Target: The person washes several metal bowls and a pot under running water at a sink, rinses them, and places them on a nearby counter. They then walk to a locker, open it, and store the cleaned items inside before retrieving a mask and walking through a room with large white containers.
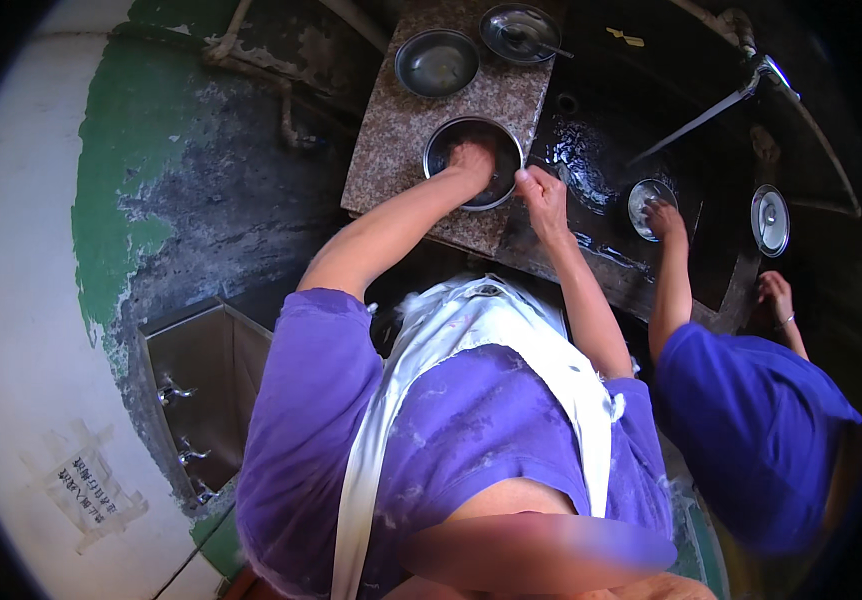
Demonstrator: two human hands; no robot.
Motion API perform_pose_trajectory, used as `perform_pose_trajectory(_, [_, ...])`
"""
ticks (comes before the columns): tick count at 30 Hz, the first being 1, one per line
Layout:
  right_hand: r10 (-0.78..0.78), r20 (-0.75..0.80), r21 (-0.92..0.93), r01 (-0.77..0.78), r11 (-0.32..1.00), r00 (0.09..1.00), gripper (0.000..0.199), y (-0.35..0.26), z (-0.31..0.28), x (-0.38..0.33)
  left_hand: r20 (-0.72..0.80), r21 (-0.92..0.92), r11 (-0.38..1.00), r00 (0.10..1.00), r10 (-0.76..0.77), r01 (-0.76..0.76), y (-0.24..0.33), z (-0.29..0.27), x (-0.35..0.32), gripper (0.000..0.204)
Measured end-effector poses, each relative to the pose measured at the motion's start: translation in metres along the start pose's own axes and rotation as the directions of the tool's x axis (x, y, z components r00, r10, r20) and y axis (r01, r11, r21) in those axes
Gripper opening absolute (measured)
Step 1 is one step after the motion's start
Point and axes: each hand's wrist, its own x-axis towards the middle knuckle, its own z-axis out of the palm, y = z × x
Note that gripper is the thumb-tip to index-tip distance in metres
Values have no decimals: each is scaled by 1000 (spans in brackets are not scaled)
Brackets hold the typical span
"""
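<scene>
A round metal pot point(434, 184) with a bright rim and a dark inside sits on a speckled stone slab point(376, 165). My left hand point(472, 157) reaches down into it; the fingers are bent low inside and hard to make out, so anything under them stays hidden. At the pot's right edge my right hand point(543, 197) is closed, gripping the rim with the thumb on top. Farther along the slab stand a dark metal bowl point(437, 62) and another metal bowl point(519, 22) with a long-handled utensil across it.
Right of the slab lies a dark, wet sink basin point(601, 150), with water running from a tap point(776, 75). A co-worker's hand point(664, 218) is in a small metal bowl point(641, 205) there. A round metal lid point(770, 222) lies farther right. A metal sink point(201, 385) with taps stands left.
</scene>
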Motion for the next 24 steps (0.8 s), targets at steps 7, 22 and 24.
perform_pose_trajectory(7, [53, 99, -32, -50, 998, 994, 41, -2, -9, -16, -136, -184, 983, 990, -44, 18, 15, 12, 25, 22])
perform_pose_trajectory(22, [190, -389, 142, -146, 979, 902, 37, -21, -58, -39, -374, -732, 554, 913, 161, -398, 61, -95, -25, 23])
perform_pose_trajectory(24, [178, -437, 57, -171, 984, 882, 39, -18, -68, -34, -377, -765, 521, 919, 116, -379, 57, -108, -37, 22])
